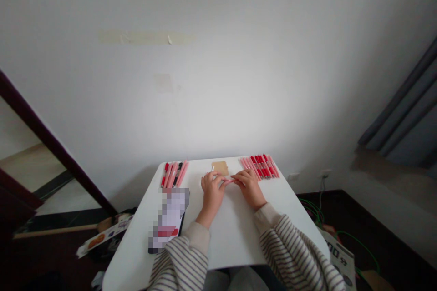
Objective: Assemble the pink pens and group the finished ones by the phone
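Observation:
My left hand [212, 187] and my right hand [249, 186] meet over the middle of a white table. Both have their fingers pinched on a slim pink pen [230, 181], which lies level between them and is partly covered by the fingertips. A short white stick-like piece [213, 168] pokes up by my left fingers; whether they hold it is unclear. Just beyond the hands is a tan card or pad [220, 167]. To the right, a row of pink and red pens [260, 167] lies side by side. Another group of pink, red and black pens [174, 174] lies at the far left.
A flat, pixelated phone-like object [169, 220] with a dark edge rests on the left of the white table [235, 232]. The table's far edge meets a plain wall [239, 77]. Green cables [317, 211] and a printed box [337, 252] are on the floor at right.

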`<state>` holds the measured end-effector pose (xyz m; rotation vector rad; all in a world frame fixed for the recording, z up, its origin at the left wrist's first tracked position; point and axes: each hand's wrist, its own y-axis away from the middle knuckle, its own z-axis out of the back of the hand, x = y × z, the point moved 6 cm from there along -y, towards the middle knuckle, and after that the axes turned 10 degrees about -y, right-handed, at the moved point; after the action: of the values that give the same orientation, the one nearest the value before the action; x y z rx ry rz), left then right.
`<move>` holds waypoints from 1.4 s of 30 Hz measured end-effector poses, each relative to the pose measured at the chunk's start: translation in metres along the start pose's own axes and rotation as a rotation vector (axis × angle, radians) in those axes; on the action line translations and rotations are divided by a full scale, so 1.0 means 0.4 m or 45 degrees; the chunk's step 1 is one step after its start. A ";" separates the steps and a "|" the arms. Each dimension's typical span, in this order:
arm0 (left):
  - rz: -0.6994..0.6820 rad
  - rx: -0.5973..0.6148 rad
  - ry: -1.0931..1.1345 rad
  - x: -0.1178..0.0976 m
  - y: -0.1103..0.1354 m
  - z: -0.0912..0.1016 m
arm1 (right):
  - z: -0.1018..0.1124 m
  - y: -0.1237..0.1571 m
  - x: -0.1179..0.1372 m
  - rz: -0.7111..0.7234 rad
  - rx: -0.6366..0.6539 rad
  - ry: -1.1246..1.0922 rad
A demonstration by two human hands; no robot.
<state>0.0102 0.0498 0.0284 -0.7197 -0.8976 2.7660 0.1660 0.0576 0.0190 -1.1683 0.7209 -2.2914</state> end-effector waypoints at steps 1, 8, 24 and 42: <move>0.003 0.000 -0.004 0.000 0.000 0.000 | -0.001 0.000 -0.001 -0.001 0.001 0.002; 0.023 0.010 -0.027 0.004 0.003 0.001 | 0.002 0.001 -0.008 -0.012 -0.041 0.044; 0.151 0.125 -0.151 0.019 0.004 -0.003 | 0.037 0.002 -0.042 -0.114 -0.321 -0.196; 0.220 0.084 -0.550 0.023 0.007 0.044 | 0.010 0.006 0.005 -0.055 -0.024 0.323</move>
<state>-0.0065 0.0411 0.0355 -0.1936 -0.8379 3.1549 0.1688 0.0535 0.0208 -0.9178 0.8171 -2.5027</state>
